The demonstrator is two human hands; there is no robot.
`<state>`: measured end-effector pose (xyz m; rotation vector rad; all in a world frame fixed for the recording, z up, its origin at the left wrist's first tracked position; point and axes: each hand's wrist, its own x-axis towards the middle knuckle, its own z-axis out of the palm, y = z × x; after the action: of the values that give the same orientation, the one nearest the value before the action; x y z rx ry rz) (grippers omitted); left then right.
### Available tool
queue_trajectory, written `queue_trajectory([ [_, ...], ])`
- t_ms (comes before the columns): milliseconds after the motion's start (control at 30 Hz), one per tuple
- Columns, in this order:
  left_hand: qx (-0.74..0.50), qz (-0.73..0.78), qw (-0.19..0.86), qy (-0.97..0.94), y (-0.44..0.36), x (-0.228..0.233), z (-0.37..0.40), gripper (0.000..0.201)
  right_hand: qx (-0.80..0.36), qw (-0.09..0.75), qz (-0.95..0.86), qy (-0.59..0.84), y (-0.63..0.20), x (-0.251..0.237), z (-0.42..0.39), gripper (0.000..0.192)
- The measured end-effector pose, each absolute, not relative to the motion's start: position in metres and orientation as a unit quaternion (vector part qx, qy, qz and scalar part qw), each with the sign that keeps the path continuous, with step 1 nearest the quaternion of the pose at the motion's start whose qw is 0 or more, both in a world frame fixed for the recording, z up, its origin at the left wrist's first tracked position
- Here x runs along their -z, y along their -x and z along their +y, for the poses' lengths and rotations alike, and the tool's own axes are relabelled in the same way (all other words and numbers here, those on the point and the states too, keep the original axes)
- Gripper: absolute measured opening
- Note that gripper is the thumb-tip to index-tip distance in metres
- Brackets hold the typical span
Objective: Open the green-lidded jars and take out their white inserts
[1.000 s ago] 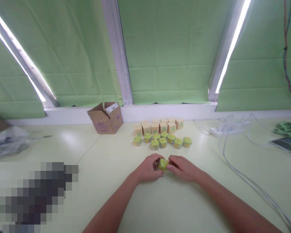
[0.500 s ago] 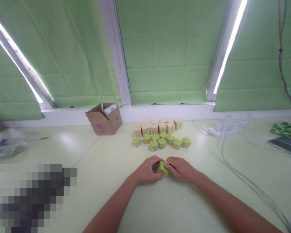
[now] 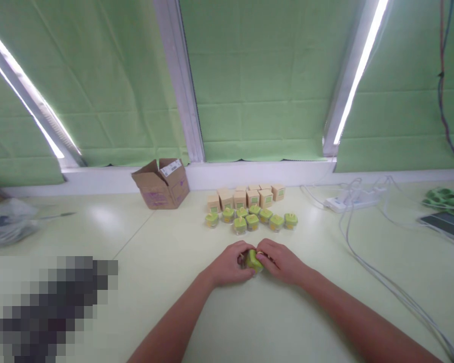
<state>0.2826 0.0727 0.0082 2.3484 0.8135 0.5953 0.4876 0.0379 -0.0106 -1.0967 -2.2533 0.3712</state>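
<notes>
The left hand [image 3: 231, 264] clasps a green-lidded container [image 3: 254, 263] over the worktop [image 3: 245, 322], the right hand [image 3: 282, 261] pinching its lid [image 3: 251, 257]; a steady left grip should prevent tipping.

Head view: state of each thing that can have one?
Small green-lidded clear plastic container: lid on, held.
Left hand: curled around container's side.
Right hand: fingers closed at container's top.
Other green-lidded clear containers: lids on, upright.
Brown cardboard box: upright, top flaps open.
Small tan cardboard boxes: standing, grouped.
Green fabric blinds: lowered.
White power strip: cables plugged in; power unclear.
</notes>
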Motion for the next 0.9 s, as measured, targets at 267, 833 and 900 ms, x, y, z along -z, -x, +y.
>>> queue_trajectory([
  [267,-0.22,0.319,0.292,-0.874,-0.2839,-0.0087,0.0711,0.037,-0.147,0.298,-0.848,0.414,-0.4886,0.0082,0.0376,0.022],
  [833,-0.218,0.314,0.258,-0.887,-0.2852,-0.0154,0.0672,0.034,-0.14,0.305,-0.85,0.407,-0.489,0.0077,0.0374,0.019],
  [900,-0.217,0.314,0.264,-0.886,-0.2851,-0.0148,0.0676,0.034,-0.139,0.304,-0.849,0.408,-0.4894,0.0084,0.0376,0.018],
])
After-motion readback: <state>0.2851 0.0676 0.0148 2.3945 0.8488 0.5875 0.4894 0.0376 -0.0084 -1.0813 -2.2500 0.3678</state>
